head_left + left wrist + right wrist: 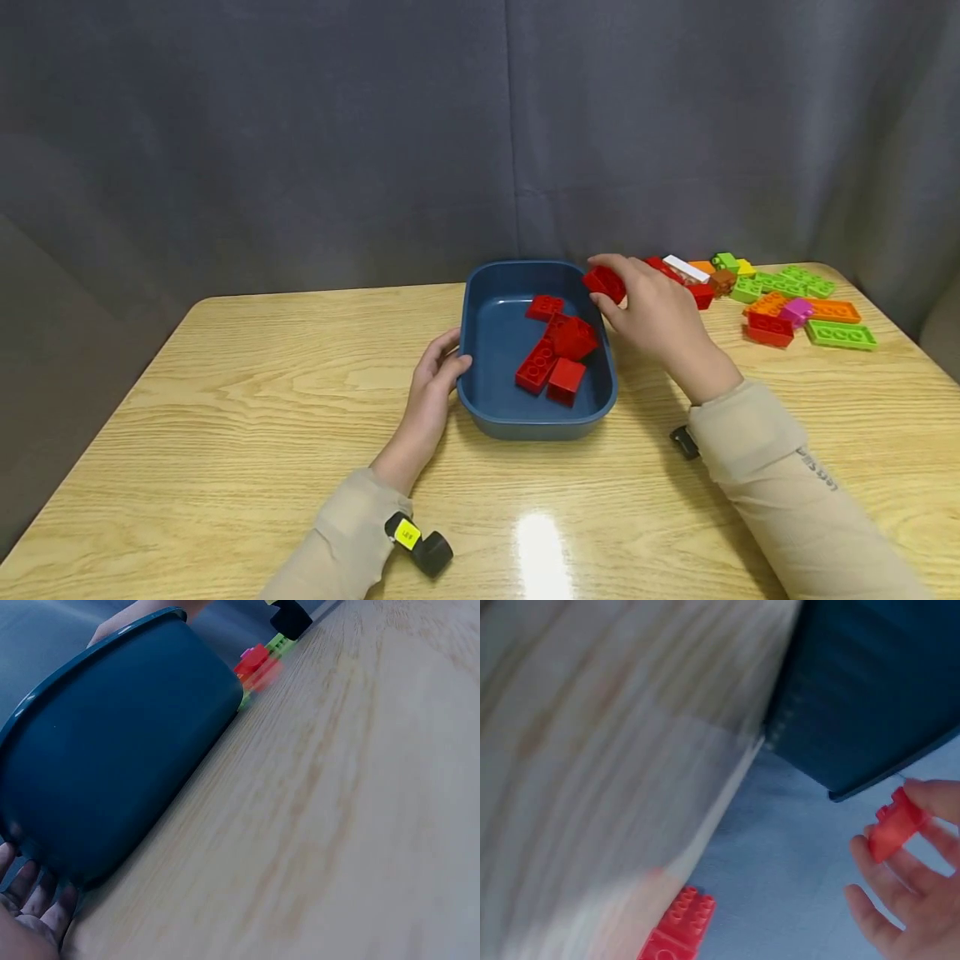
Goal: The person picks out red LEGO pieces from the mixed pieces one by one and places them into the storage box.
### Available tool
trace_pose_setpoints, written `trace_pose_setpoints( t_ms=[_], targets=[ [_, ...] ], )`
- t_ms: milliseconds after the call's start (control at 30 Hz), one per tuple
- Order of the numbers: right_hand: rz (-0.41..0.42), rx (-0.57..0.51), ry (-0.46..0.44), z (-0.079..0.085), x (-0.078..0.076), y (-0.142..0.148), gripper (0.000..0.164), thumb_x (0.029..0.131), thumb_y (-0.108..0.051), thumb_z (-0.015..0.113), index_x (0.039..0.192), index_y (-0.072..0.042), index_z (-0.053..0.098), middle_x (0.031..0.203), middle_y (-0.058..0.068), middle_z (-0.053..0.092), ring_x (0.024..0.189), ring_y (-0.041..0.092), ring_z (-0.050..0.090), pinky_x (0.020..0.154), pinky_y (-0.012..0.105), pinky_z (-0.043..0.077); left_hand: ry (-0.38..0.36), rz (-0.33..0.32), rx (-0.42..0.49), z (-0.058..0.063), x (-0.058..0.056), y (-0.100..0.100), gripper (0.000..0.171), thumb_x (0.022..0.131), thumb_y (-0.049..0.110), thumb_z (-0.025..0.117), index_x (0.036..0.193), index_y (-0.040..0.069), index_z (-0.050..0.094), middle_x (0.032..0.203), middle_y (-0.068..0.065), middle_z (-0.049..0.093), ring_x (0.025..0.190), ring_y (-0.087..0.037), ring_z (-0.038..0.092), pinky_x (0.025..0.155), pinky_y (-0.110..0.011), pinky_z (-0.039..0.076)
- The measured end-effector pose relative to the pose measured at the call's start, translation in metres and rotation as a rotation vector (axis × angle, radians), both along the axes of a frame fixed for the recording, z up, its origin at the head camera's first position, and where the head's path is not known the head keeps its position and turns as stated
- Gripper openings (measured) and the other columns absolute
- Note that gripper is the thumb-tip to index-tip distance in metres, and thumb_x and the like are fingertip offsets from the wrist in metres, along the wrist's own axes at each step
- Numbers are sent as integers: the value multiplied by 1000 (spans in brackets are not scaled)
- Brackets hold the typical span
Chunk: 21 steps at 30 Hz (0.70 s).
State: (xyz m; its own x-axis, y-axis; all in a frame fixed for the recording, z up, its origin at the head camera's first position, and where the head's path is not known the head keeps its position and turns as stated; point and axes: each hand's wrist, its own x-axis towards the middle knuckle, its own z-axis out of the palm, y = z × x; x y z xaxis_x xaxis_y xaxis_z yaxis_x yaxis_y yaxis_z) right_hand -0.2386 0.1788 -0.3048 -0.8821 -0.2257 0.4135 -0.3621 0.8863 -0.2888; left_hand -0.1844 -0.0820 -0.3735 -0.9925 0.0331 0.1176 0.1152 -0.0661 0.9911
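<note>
Head view: holds the blue box, near the middle of the desk's far edge, by its left rim with the left hand; pinches a red brick in the right hand by the box's far right corner. Left wrist view: touches the box's outside with the fingers. Right wrist view: pinches that brick between thumb and fingers.

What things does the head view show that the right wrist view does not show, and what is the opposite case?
Only the head view shows the left hand, the green blocks and the red blocks inside the blue bin. Only the right wrist view shows the palm side of the right hand. Both show that hand gripping a red block, the bin's outside and the wooden table.
</note>
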Motion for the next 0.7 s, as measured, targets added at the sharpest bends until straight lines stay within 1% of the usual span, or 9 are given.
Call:
trace_pose_setpoints(
  t_ms=[133, 200, 300, 433, 567, 700],
  targets=[
    [69, 9, 33, 4, 4, -3, 49, 83, -24, 67, 129, -17, 54, 119, 12, 66, 96, 30, 61, 74, 50, 54, 3, 6, -3, -1, 0, -1, 48, 90, 10, 45, 138, 1, 41, 140, -22, 46, 123, -33, 48, 105, -49, 37],
    [93, 18, 39, 6, 5, -4, 51, 82, -23, 68, 130, -17, 54, 120, 12, 66, 99, 30, 61, 76, 50, 54, 0, 5, -4, 0, 0, -1, 48, 91, 11, 45, 138, 2, 41, 140, -22, 46, 123, -33, 48, 105, -49, 37],
    [103, 29, 14, 11, 7, -8, 54, 81, -22, 69, 131, -15, 52, 124, 12, 65, 101, 30, 61, 78, 50, 53, -6, 4, -10, 0, 1, -2, 48, 91, 12, 46, 138, 3, 41, 140, -22, 46, 123, -32, 48, 106, -50, 36],
    [108, 54, -37, 15, 6, -15, 54, 80, -22, 70, 130, -14, 53, 126, 15, 64, 105, 32, 59, 84, 52, 51, -12, 8, -8, 0, 1, -1, 47, 91, 14, 47, 137, 5, 43, 141, -20, 46, 124, -31, 48, 106, -48, 36],
    [146, 98, -39, 15, 4, -21, 52, 78, -19, 71, 127, -11, 56, 122, 16, 65, 103, 32, 58, 86, 51, 51, -8, 12, -8, 1, 1, 0, 47, 91, 14, 47, 137, 5, 43, 141, -20, 47, 124, -30, 48, 104, -47, 37],
    [200, 136, -25, 10, 5, -23, 51, 77, -16, 72, 125, -9, 58, 117, 17, 68, 97, 31, 58, 83, 48, 51, -8, 15, -10, 0, 0, 0, 48, 90, 13, 47, 137, 4, 43, 140, -20, 47, 124, -30, 47, 103, -48, 38]
  ],
)
